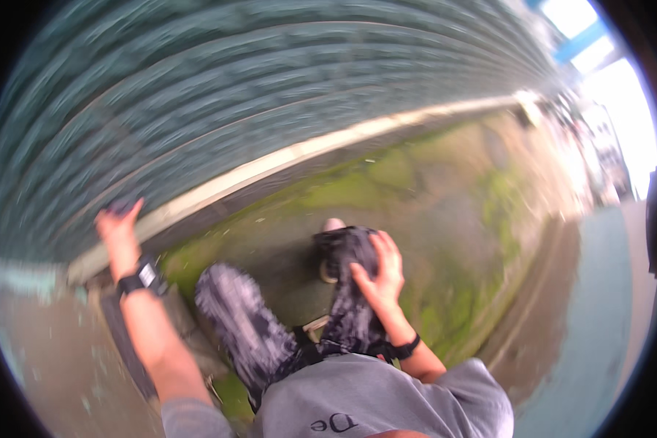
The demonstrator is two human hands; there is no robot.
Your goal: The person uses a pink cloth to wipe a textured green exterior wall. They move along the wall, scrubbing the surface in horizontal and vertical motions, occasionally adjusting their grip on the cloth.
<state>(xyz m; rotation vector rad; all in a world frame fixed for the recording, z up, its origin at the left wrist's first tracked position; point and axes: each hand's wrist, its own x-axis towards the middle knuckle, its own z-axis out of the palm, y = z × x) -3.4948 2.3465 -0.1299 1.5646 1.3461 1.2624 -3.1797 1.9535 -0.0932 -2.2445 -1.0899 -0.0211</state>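
Note:
My left hand point(117, 223) reaches out to the left, close to a grey-green slatted wall point(263, 82). A small dark object point(121, 206) sits between its thumb and fingers, too blurred to name. On that wrist is a black band with a pale face point(147, 275). My right hand point(382, 274) rests on the right knee of my black-and-grey patterned trousers point(353, 257). Its thumb is apart from the fingers, and it holds nothing. My other knee point(227, 290) is bent on the left. Part of a shoe point(334, 224) shows beyond the right knee.
A pale ledge point(284, 159) runs along the wall's foot. Mossy concrete ground point(432, 175) lies under my feet. Grey blocks or slabs point(189, 317) are beside my left leg. A worn blue-green painted strip point(586, 306) lies at the right. Bright blurred surroundings fill the upper right.

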